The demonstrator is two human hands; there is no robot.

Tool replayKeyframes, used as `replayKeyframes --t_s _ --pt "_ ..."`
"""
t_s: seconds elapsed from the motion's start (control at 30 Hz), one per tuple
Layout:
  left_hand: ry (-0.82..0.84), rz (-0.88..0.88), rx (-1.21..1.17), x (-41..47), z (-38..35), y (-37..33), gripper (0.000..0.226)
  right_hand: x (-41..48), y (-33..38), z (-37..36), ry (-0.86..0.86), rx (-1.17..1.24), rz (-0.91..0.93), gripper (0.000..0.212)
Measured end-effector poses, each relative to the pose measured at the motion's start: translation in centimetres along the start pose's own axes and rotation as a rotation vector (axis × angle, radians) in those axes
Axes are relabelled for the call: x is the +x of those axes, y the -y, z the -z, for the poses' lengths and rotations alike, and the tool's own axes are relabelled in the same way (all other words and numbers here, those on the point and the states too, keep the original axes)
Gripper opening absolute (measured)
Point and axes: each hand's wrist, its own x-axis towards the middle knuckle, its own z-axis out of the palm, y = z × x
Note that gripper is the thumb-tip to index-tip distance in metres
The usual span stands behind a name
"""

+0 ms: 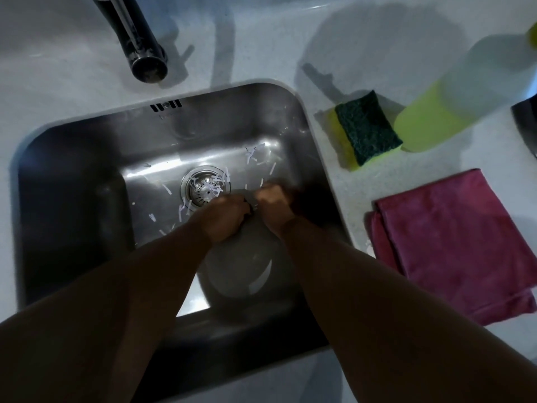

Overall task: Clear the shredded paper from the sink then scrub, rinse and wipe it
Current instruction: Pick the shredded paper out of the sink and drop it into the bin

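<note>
White shredded paper strips (216, 184) lie on the floor of the steel sink (72, 181), thickest over the drain strainer (203, 190), with more at the back right. Both my hands are down in the sink just right of the drain. My left hand (226, 218) and my right hand (273, 203) have curled fingers and grip the far edge of a grey rounded container (247, 257) that lies between my forearms. Whether any paper is in my fingers is hidden.
A dark tap spout (142, 45) hangs over the sink's back left. On the pale counter to the right sit a yellow-and-green sponge (367, 129), a bottle of yellow-green liquid (453, 94) and a folded pink cloth (459, 242).
</note>
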Motion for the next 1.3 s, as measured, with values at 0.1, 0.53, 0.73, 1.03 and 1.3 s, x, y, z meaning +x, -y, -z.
replayKeyframes --t_s 0.1,0.53,0.73,1.03,1.3 --pt "0.023 0.030 -0.065 -0.2 0.3 0.5 0.016 -1.9 1.2 3.6 -0.022 -0.129 -0.086 0.017" --pt "-0.191 0.253 -0.110 -3.2 1.9 0.7 0.021 -3.2 2.3 5.2 0.173 0.179 -0.250 0.029" --pt "-0.344 0.352 -0.229 -6.8 2.8 0.6 0.012 -4.1 4.0 5.1 -0.088 0.455 -0.191 0.023" --pt "-0.498 0.458 -0.317 -19.2 4.2 -2.9 0.006 -7.8 9.5 7.6 -0.101 0.762 -0.096 0.020" --pt "-0.787 0.541 -0.523 -32.4 3.3 -9.1 0.008 -18.3 17.6 10.1 -0.023 0.772 0.154 0.011"
